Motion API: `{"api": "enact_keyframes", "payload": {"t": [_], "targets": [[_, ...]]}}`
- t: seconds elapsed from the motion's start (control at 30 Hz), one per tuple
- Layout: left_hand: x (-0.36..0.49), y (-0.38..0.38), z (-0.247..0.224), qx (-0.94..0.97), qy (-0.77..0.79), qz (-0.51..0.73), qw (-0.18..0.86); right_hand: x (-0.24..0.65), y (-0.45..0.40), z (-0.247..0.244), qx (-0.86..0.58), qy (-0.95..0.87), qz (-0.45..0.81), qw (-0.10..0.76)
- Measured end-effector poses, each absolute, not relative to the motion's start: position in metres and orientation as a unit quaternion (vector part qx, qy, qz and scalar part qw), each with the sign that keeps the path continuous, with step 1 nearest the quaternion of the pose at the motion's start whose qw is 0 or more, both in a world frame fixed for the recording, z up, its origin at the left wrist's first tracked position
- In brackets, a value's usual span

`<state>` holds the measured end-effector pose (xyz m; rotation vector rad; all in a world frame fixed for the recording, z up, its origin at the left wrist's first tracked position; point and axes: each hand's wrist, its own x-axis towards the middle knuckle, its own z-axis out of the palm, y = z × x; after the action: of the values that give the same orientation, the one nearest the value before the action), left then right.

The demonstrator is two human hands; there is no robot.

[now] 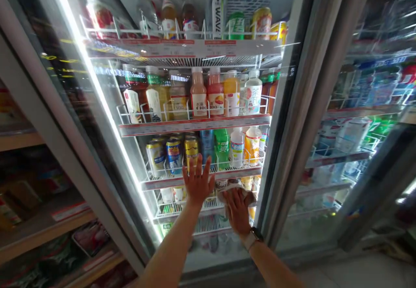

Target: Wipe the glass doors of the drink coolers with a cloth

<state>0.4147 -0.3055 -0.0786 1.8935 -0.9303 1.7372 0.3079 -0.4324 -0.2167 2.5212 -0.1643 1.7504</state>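
My left hand lies flat with spread fingers against the glass door of a lit drinks refrigerator. My right hand presses a crumpled white cloth to the same pane, close to the door's right frame. A wristwatch sits on my right wrist. Behind the glass, wire shelves hold juice bottles and, just above my left fingertips, drink cans. The lowest shelf's goods are partly hidden by my hands.
The metal door frame separates this door from a second refrigerator door on the right. Wooden shelves with packaged goods stand at the left. A pale tiled floor shows at the bottom right.
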Motion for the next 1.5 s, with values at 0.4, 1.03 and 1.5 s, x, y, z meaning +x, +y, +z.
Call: {"api": "enact_keyframes", "payload": {"t": [0.4, 1.03, 1.5], "targets": [[0.413, -0.303, -0.076, 0.68, -0.347, 0.606, 0.221, 0.323, -0.447, 0.003, 0.768, -0.07, 0.637, 0.012], [0.415, -0.304, -0.07, 0.646, -0.357, 0.64, 0.215, 0.313, -0.464, -0.088, 0.801, -0.094, 0.591, -0.009], [0.423, -0.306, -0.077, 0.641, -0.373, 0.62, 0.255, 0.297, -0.505, -0.145, 0.779, -0.177, 0.601, -0.01]]}}
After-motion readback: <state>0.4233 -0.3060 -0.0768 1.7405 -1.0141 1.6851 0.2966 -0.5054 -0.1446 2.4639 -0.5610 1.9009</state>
